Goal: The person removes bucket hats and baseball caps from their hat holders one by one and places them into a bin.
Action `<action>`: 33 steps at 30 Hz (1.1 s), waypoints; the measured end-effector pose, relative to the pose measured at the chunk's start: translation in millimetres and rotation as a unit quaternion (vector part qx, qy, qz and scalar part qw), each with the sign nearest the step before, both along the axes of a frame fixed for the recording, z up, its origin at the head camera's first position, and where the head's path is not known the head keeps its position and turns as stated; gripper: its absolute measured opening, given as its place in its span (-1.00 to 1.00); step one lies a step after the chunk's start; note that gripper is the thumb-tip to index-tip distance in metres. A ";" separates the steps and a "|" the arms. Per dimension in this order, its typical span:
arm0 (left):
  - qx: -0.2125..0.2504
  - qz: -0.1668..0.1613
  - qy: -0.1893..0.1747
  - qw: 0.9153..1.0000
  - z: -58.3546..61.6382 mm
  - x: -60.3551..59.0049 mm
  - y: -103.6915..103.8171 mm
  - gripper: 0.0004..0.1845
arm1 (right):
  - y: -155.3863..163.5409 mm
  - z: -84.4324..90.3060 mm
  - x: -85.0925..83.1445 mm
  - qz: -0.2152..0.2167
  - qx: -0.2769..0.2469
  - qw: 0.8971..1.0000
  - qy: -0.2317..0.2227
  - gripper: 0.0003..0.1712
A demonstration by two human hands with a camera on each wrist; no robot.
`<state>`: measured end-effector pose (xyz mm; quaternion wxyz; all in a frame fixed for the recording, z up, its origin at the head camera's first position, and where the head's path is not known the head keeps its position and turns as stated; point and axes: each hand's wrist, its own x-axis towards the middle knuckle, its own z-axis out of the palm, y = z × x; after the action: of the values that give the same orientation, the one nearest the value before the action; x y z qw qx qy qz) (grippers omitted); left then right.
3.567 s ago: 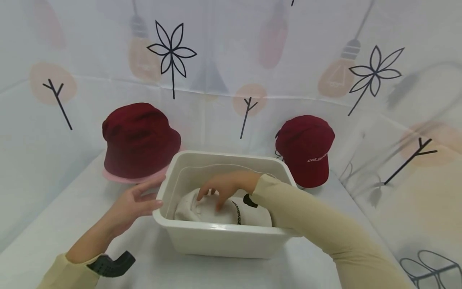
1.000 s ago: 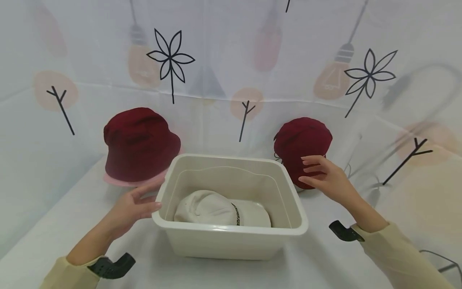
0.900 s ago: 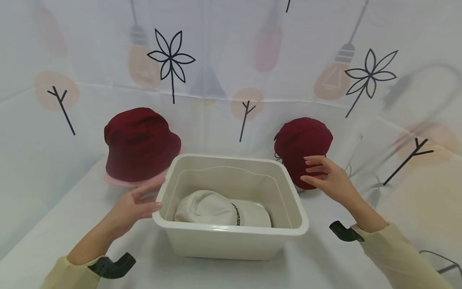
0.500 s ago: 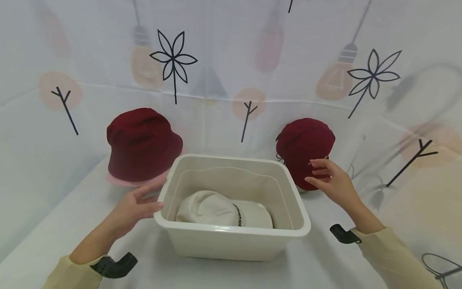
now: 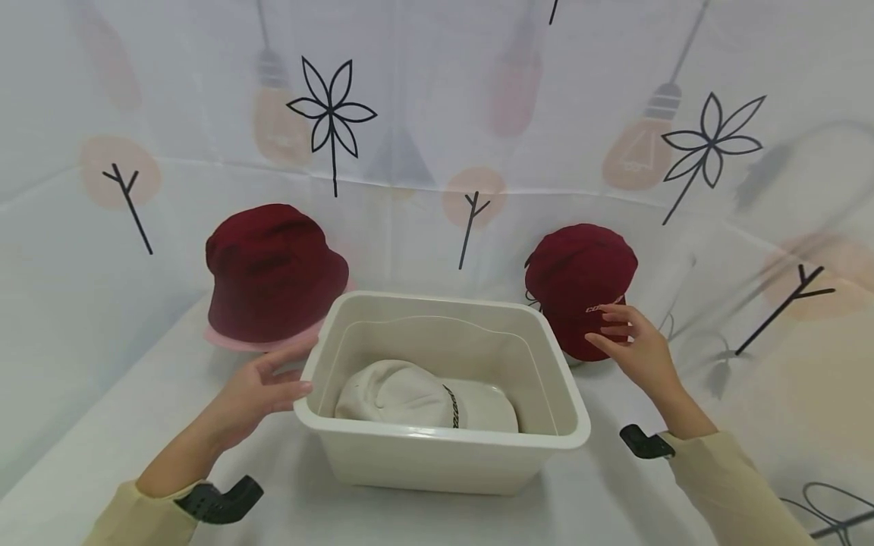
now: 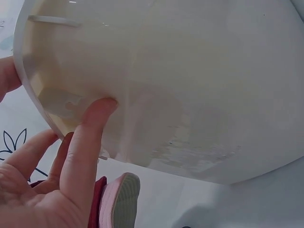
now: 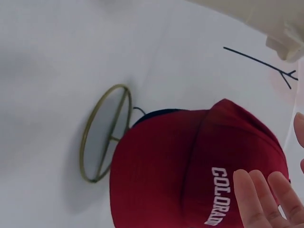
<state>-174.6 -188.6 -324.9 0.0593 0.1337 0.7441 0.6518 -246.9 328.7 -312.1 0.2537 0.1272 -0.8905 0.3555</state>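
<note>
Bucket hat (image 5: 273, 274): dark red cloth, pink brim, far left, crown up.
Left hand (image 5: 256, 392): fingers straight, spread, fingertips (image 6: 99, 108) touching tub's left outer wall.
Tub (image 5: 444, 447): cream plastic, smooth, rectangular, rounded corners, long axis left-right, table centre.
White cap (image 5: 423, 396): soft cloth, inside tub, peak pointing right.
Red cap (image 5: 580, 284): cloth, white lettering, perched on wire stand (image 7: 102, 133), right of tub.
Right hand (image 5: 631, 345): fingers straight, loosely spread, at cap's front; contact unclear.
</note>
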 end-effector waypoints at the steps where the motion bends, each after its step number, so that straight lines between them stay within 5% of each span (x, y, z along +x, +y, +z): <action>1: -0.002 0.001 -0.002 1.000 0.1 0.0 -0.1 -0.25 | 1.2 -1.0 -1.2 -0.004 0.001 1.000 -0.003 -0.45; 19: -0.010 0.000 -0.003 1.000 0.4 -0.2 -1.1 -0.24 | 20.8 1.2 -16.8 -0.062 -0.016 0.997 -0.046 -0.38; 33: 0.030 -0.018 0.007 0.999 -1.9 -3.5 -1.0 -0.30 | 24.2 8.4 -28.6 -0.086 -0.036 0.993 -0.074 -0.27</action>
<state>-178.1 -189.6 -326.8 0.0612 0.1533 0.7224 0.6715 -275.5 353.0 -303.7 0.2213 0.0146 -0.9009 0.3731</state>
